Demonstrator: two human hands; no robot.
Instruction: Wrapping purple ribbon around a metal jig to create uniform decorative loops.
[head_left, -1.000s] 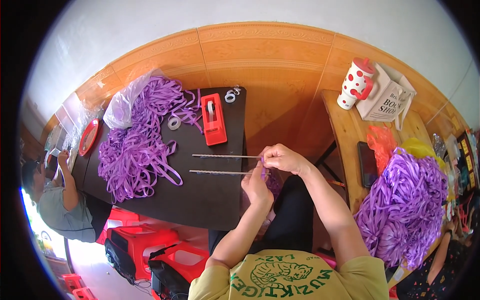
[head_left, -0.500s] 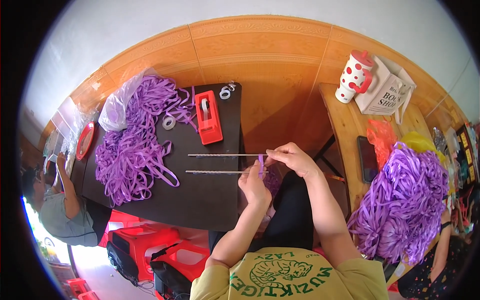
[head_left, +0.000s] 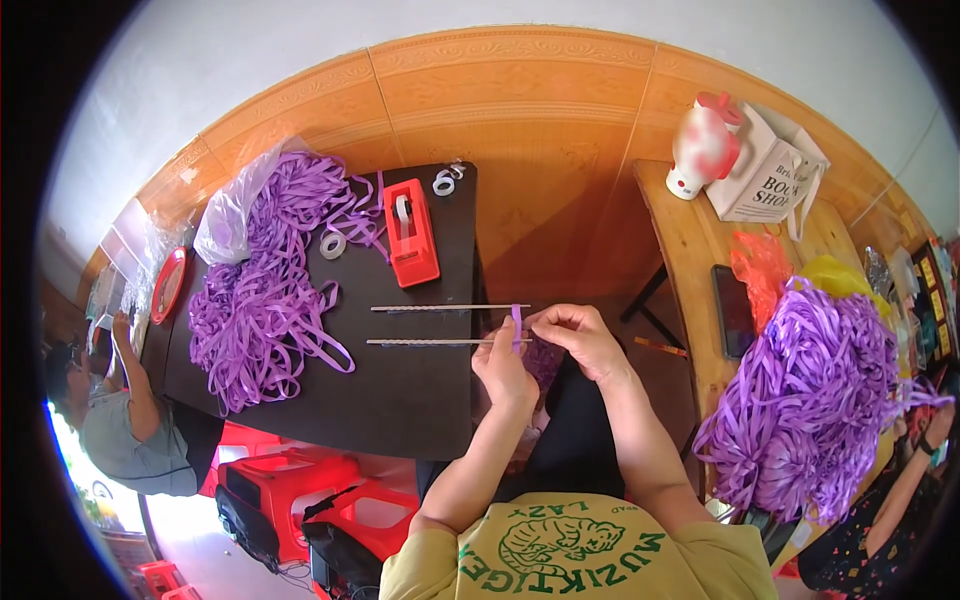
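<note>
Beside tabletop [head_left: 400, 405]: narrow, flat purple ribbon [head_left: 516, 324] across two grey rods [head_left: 425, 308].
Left fingers [head_left: 490, 352] grasp ribbon; right fingers [head_left: 560, 318]: hold unclear.

Right one of the hands [head_left: 588, 340] now lower, fingertips below the tip of the upper rod [head_left: 490, 307]

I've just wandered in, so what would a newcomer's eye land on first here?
Probably the bright purple ribbons: one tangled heap on the black table at left, another big bundle at the wooden table on the right. Between them, the left hand touches a purple strip spanning two thin rods that jut past the black table's edge, with the right hand close by.
</note>
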